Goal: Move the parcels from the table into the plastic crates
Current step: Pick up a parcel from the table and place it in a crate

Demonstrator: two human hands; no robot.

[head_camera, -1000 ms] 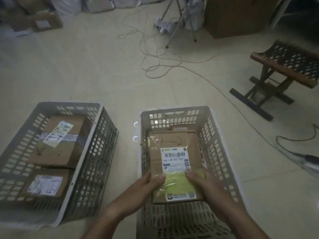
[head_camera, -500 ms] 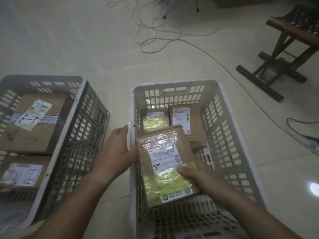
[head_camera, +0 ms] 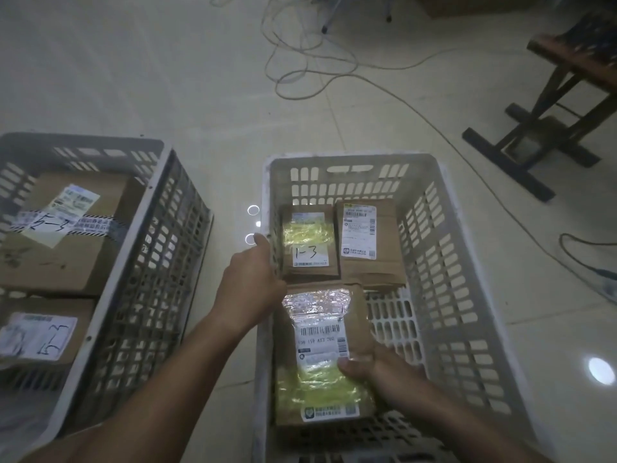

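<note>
Gripping the lower right edge of a brown parcel (head_camera: 320, 355), the right hand (head_camera: 377, 372) has its thumb pressed on the parcel's white barcode label and its fingers curled underneath. This parcel, partly wrapped in clear and yellow tape, sits in the near half of the right crate (head_camera: 444, 262), low in the centre of the frame; whether it already rests on the crate floor cannot be told. The left hand (head_camera: 250, 282) is at the crate's left wall, with its thumb stretched along the rim; its fingers are hidden behind the wall, so their hold cannot be told. Just above the held parcel, at the far end of the same crate, two more lie side by side: a small parcel marked 1-3 (head_camera: 309, 242) on the left and a labelled parcel (head_camera: 365, 242) on the right. At the left of the frame, well apart from the hands, the left crate (head_camera: 150, 262) holds a large box (head_camera: 63, 235) and a lower box (head_camera: 40, 332), each with a handwritten white label. Cables (head_camera: 317, 71) loop over the pale floor along the top, and a dark stool (head_camera: 561, 95) stands in the upper right.
</note>
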